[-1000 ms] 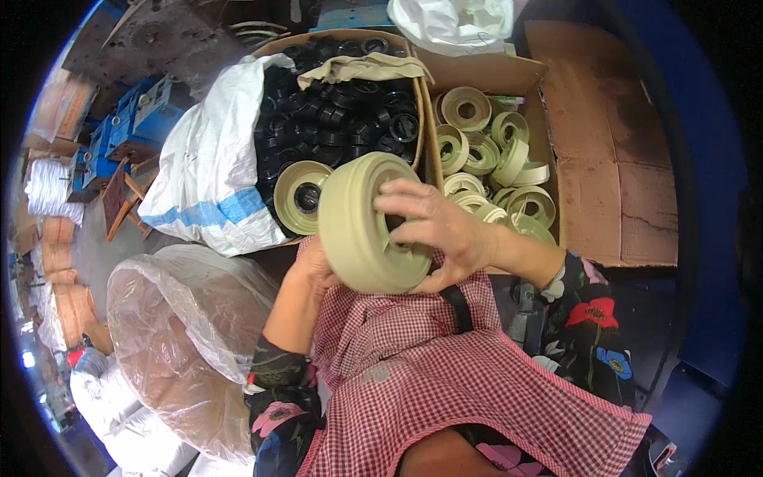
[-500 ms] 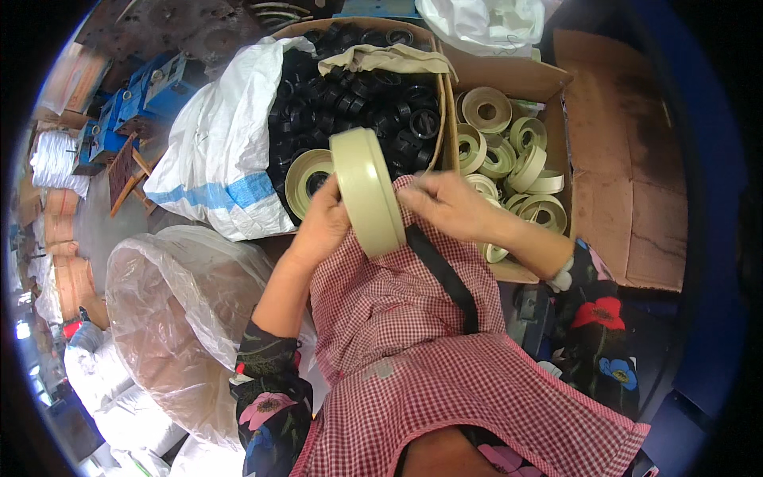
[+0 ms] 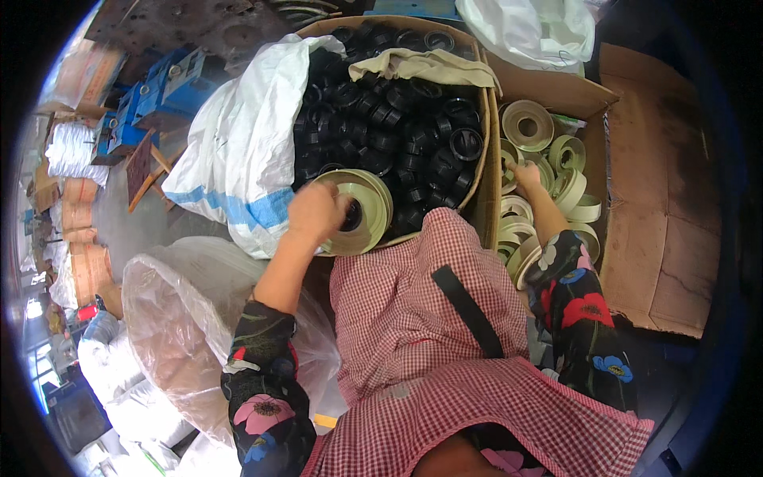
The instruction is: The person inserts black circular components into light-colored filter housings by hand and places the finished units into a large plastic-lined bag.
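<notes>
The big cream tape roll [image 3: 355,211] lies at the near edge of the large carton of black plastic rings [image 3: 397,119], tilted so its open core faces the camera. The left hand [image 3: 315,213] sits at its nine o'clock, fingers clenched over the roll's rim and reaching into the core. At one o'clock from the roll, past the carton wall, the right hand [image 3: 526,176] is down in the smaller cardboard box [image 3: 556,91] among the small cream tape rolls [image 3: 548,159]; its fingers touch one of them, but whether they are closed around it I cannot tell. A beige cloth [image 3: 433,65] drapes over the black rings at twelve o'clock. A white woven sack with a blue stripe [image 3: 238,151] lines the carton at ten o'clock from the roll. At seven o'clock lies a clear plastic bag [image 3: 183,318]. A flattened sheet of cardboard [image 3: 660,199] lies at three o'clock, beyond the small box. The red checked apron [image 3: 413,318] fills the lower middle.
</notes>
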`<state>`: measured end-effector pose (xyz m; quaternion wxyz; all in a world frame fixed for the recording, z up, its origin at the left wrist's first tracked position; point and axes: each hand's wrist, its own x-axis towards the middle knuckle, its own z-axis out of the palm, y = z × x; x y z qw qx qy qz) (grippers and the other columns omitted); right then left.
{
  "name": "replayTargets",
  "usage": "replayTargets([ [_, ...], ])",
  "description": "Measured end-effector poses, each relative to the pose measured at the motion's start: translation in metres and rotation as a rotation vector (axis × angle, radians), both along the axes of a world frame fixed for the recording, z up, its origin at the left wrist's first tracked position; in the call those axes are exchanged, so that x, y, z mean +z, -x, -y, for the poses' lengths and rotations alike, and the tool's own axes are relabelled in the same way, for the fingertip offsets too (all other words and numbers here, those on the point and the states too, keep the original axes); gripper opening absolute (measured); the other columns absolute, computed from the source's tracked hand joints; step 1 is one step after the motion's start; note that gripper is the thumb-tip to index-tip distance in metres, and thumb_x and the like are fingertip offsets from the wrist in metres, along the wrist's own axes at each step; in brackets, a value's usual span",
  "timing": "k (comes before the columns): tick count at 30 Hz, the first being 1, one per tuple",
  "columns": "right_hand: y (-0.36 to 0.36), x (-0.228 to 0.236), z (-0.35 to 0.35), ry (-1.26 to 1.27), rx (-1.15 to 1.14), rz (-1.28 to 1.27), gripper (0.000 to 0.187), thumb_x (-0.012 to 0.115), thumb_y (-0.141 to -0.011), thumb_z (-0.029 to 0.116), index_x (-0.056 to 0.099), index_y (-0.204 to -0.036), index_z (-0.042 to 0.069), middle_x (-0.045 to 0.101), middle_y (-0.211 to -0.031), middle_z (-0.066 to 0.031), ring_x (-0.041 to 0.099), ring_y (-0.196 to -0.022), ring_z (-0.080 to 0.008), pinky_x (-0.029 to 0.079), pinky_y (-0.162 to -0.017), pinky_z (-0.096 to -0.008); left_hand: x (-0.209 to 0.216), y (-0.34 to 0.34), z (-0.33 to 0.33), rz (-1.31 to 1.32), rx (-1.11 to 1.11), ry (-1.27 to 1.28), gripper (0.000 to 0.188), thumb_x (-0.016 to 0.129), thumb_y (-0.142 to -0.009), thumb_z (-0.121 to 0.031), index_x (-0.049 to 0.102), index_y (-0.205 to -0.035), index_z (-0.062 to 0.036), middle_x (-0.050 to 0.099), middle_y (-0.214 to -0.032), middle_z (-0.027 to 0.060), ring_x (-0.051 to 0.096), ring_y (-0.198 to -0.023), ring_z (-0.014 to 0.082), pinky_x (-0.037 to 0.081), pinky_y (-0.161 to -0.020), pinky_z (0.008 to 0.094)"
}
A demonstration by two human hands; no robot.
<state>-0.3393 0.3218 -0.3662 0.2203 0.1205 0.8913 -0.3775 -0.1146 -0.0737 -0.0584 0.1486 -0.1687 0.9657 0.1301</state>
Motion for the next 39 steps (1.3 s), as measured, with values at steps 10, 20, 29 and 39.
replayTargets([
  [10,-0.045,0.081,0.018,0.355,-0.129,0.296,0.042,0.081,-0.062,0.027,0.063,-0.084,-0.004,0.05,-0.064,-0.0047,0.042,-0.049,-0.013,0.034,-0.046,-0.0299,-0.088,0.126,0.045,-0.142,0.396,0.183,0.046,0.066,-0.08,-0.026,0.052,-0.109,0.0064,0.051,-0.116,0.026,0.058,-0.101,0.0425,0.048,-0.088,0.0481],
  [20,-0.149,0.277,0.034,0.703,0.196,-0.464,0.076,0.063,-0.079,0.058,0.053,-0.123,-0.003,0.03,-0.142,-0.0184,0.034,-0.129,-0.0284,0.035,-0.103,-0.0405,0.004,0.057,-0.038,-0.526,0.13,-0.496,0.019,0.067,-0.082,-0.013,0.055,-0.076,0.0009,0.061,-0.08,0.0078,0.054,-0.069,0.015,0.046,-0.065,0.0293],
  [29,-0.2,0.372,0.067,1.154,0.593,-0.448,0.059,0.076,-0.071,0.043,0.056,-0.108,0.002,0.037,-0.136,-0.019,0.041,-0.122,-0.0314,0.032,-0.104,-0.0407,0.082,-0.032,-0.121,-0.522,-0.175,-0.829,0.033,0.072,-0.073,-0.007,0.061,-0.104,-0.0014,0.057,-0.119,0.0152,0.057,-0.107,0.0253,0.044,-0.09,0.0342],
  [39,-0.208,0.39,0.078,0.97,1.009,-1.348,0.069,0.081,-0.058,0.03,0.053,-0.119,0.013,0.043,-0.128,-0.0145,0.036,-0.121,-0.0388,0.033,-0.1,-0.0491,0.071,-0.056,-0.099,-0.015,0.6,-1.904,0.044,0.069,-0.082,-0.012,0.052,-0.12,-0.0013,0.058,-0.114,0.0088,0.059,-0.1,0.019,0.049,-0.085,0.0316],
])
